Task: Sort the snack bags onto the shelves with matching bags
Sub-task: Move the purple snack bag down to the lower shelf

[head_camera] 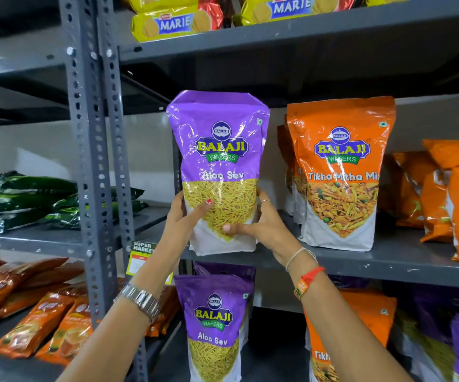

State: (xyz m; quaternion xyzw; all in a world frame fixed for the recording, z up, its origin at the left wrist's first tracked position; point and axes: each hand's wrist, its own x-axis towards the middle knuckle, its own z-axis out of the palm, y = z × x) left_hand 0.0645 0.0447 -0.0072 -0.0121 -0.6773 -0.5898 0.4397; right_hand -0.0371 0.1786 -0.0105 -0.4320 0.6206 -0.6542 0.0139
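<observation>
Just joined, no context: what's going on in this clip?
A person is sorting snack bags on grey metal shelving. Both hands, left hand and right hand, grip the lower part of a purple Aloo Sev bag, held upright at the middle shelf beside orange Tikha Mitha Mix bags. Another purple Aloo Sev bag stands on the shelf below, so the held bag looks out of place here.

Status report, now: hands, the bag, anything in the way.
Left hand and right hand both grip purple Aloo Sev bag, upright at middle shelf. Orange Tikha Mitha Mix bags alongside. Nothing blocking.
</observation>
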